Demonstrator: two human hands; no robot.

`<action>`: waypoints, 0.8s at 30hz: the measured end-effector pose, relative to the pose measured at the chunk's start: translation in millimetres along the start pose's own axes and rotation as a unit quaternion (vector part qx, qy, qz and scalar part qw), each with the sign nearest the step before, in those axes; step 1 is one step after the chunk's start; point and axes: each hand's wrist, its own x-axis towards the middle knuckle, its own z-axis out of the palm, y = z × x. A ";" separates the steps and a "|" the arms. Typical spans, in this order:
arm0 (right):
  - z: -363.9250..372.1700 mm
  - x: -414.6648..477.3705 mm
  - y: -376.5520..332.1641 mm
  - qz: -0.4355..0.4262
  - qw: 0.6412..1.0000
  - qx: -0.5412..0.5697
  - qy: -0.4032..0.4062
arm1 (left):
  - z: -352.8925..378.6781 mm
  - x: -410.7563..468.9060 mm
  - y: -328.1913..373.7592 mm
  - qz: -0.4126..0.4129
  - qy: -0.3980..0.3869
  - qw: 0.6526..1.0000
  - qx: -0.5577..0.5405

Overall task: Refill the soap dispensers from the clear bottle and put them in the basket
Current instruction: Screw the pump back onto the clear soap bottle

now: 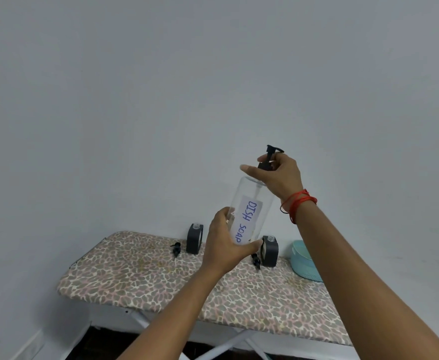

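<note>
Left hand (223, 245) gripping clear bottle (249, 209), right hand (280, 178) pinching its black pump (272, 149), contents unclear

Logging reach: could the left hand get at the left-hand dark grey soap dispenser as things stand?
Probably not yet: the left hand grips the clear plastic DISH SOAP bottle; nothing else blocks the dark grey soap dispenser.

head camera looks forward and slightly down, close.
</note>
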 end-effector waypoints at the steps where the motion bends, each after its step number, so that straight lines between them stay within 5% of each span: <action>1: -0.1 0.2 0.9 0.005 1.000 0.013 -0.015 | -1.5 0.5 -1.4 -0.003 -0.002 1.000 0.001; 7: -13.9 0.8 13.2 0.006 0.949 0.259 -0.178 | -14.3 1.0 -4.7 -0.030 -0.021 0.998 -0.047; 17: 12.7 -3.5 12.0 0.049 0.999 0.013 -0.001 | 3.6 -7.4 -18.0 -0.017 -0.004 1.000 0.002; 22: -8.2 0.4 25.7 0.042 0.948 0.205 -0.240 | -17.2 -0.4 -27.4 -0.059 -0.082 0.992 -0.078; 24: -11.1 0.4 28.4 0.034 0.936 0.225 -0.269 | -22.6 1.4 -30.3 -0.068 -0.104 0.988 -0.088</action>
